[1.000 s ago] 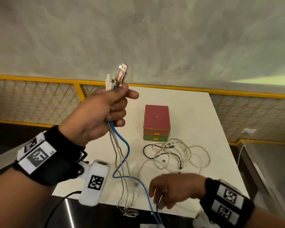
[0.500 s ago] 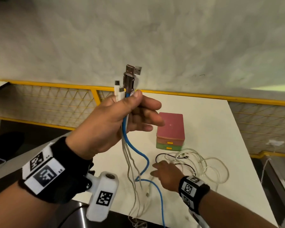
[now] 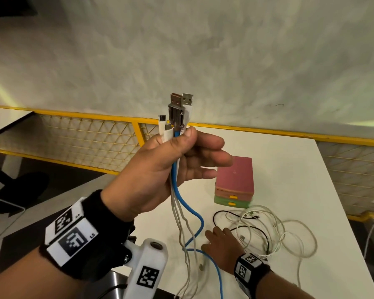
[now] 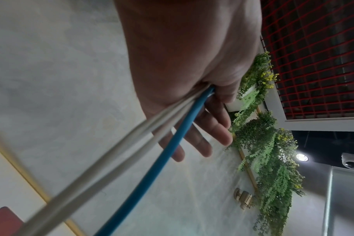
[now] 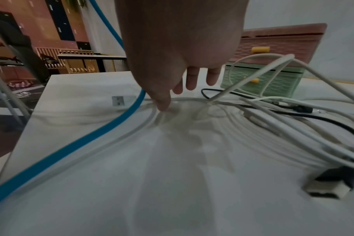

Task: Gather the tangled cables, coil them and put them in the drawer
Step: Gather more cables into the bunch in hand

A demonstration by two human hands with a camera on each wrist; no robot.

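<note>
My left hand (image 3: 173,156) is raised above the table and pinches a bundle of cable ends (image 3: 177,113) between thumb and forefinger, plugs pointing up. A blue cable (image 3: 194,214) and several white ones (image 3: 179,223) hang from that hand to the table; in the left wrist view the blue cable (image 4: 162,156) runs out of the palm. My right hand (image 3: 220,240) lies low over the table with straight fingers (image 5: 162,102) touching a white cable beside the tangled pile (image 3: 274,231) of white and black cables. The small drawer box (image 3: 235,180), pink over green with yellow handles, stands closed behind the pile.
The white table (image 3: 289,165) ends near my body and on the right. A yellow mesh railing (image 3: 91,134) runs along its far edge below a grey wall. A black USB plug (image 5: 329,183) lies at the near right of the pile.
My right hand has moved from the table's near edge forward to the tangled pile. The left hand has risen slightly with the cable ends and its lower fingers have loosened.
</note>
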